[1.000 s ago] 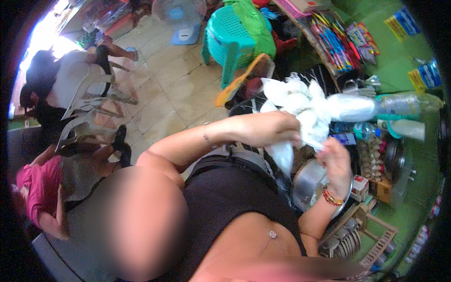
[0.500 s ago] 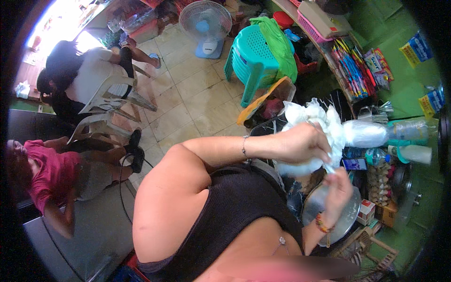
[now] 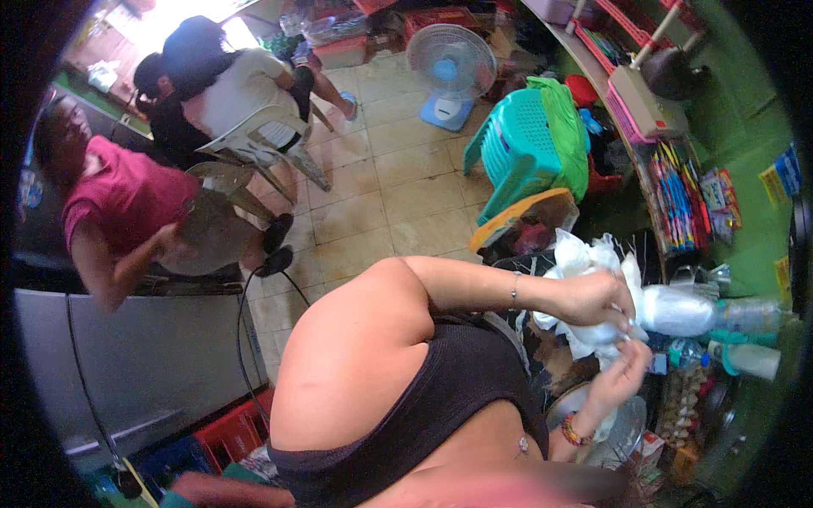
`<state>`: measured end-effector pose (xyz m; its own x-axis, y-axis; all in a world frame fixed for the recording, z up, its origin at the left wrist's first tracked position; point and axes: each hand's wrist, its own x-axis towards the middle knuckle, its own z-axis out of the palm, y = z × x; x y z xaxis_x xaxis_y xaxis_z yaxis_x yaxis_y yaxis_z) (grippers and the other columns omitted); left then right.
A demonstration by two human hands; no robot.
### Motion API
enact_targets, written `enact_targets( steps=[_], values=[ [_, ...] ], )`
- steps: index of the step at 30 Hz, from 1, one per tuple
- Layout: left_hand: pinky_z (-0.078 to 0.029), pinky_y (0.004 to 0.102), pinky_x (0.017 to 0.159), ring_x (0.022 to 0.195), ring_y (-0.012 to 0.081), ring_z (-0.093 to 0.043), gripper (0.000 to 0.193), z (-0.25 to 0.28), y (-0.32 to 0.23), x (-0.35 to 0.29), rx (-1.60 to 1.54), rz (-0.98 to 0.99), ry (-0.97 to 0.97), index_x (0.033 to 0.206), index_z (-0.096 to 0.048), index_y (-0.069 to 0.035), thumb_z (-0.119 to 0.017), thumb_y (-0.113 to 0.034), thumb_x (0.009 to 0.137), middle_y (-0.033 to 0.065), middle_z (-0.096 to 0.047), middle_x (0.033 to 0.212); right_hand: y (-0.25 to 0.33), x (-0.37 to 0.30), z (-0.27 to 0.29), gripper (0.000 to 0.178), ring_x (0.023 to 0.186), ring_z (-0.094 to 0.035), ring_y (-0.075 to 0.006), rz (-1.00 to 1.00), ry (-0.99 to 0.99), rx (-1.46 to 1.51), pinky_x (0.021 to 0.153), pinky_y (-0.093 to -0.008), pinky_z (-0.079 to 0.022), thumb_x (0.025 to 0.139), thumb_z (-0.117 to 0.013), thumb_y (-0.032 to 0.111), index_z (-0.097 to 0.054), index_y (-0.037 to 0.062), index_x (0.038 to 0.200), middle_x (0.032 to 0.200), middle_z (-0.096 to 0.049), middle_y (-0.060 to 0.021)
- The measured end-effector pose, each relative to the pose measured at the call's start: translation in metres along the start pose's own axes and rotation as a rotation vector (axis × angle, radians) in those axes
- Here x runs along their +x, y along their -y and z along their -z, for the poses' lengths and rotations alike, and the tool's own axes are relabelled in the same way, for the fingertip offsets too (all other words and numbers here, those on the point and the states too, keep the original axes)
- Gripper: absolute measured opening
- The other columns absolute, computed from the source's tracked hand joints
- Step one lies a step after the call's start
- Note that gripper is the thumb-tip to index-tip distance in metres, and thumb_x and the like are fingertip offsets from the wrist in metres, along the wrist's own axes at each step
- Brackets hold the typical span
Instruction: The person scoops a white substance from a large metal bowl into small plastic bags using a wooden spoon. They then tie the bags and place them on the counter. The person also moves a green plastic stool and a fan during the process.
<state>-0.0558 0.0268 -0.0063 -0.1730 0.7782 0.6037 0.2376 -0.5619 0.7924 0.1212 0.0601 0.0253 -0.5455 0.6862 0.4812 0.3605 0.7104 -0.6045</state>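
By the curled fingers of the left hand (image 3: 593,298) and of the right hand (image 3: 625,372), set close together, a white plastic bag (image 3: 584,339) is gripped at its narrow end. In the head view, the body of this bag is seen just beside the grip, partly hidden under the left hand. A thin bracelet (image 3: 514,289) is worn on the left wrist, a beaded one on the right.

Just beyond the grip, filled white bags (image 3: 574,252) are heaped together. To its right, a clear bag with white contents (image 3: 677,309) is laid, and a bottle with a blue cap (image 3: 684,354) is placed near the right hand. Nearer the body, a round metal vessel (image 3: 627,432) is partly covered by the right forearm. Well beyond the grip, to the left, turquoise stools (image 3: 512,144) are stacked, partly draped with green plastic (image 3: 563,140).
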Motion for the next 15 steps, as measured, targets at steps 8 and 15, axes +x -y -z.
enact_targets(
  steps=[8, 15],
  values=[
    [-0.043, 0.0365, 0.075, 0.077, 0.0269, -0.055, 0.025, -0.063, -0.027, 0.019, -0.109, -0.151, 0.127, 0.078, -0.062, -0.007, -0.080, -0.021, 0.067, 0.0062, -0.060, 0.076, -0.009, -0.008, 0.049, 0.019, 0.082, -0.053, -0.0163, -0.109, -0.223, 0.089, 0.074, -0.0291, -0.045, 0.099, -0.046, 0.013, -0.055, -0.0038, 0.095, 0.089, -0.056, -0.0091],
    [-0.044, 0.0342, 0.079, 0.083, 0.0228, -0.057, 0.017, -0.106, -0.042, 0.018, -0.262, 0.085, 0.057, 0.089, -0.059, -0.003, -0.070, -0.009, 0.077, 0.0096, -0.059, 0.084, -0.018, -0.039, 0.080, 0.030, 0.100, -0.060, -0.0221, 0.023, -0.195, 0.069, 0.088, -0.0331, -0.047, 0.096, -0.052, 0.014, -0.056, -0.0054, 0.119, 0.115, -0.061, -0.0175]
  ],
)
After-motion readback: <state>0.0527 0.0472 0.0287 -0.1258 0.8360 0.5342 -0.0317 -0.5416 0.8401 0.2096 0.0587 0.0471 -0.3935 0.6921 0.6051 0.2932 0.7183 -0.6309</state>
